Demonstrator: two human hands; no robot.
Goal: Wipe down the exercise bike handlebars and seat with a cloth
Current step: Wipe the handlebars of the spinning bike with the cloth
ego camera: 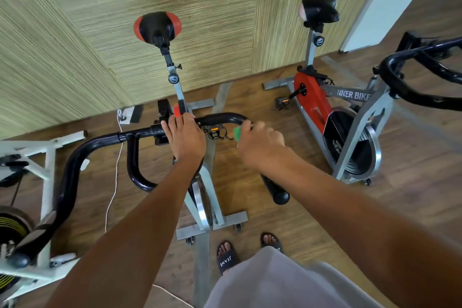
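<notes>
The exercise bike in front of me has black handlebars (105,144) that run across the middle of the view. Its black and red seat (157,25) stands farther off, by the wall. My left hand (185,136) lies over the centre of the bar, its fingers curled on it. My right hand (260,145) grips a green cloth (237,132) wrapped round the bar's right bend. Only a small piece of the cloth shows past my fingers. The bar's right end (277,192) sticks out below my right wrist.
A second red and grey bike (350,117) with a black seat (320,7) stands to the right. A white machine (37,172) sits at the left. A white cable (115,177) trails over the wooden floor. My sandalled feet (227,257) are just behind the bike's base.
</notes>
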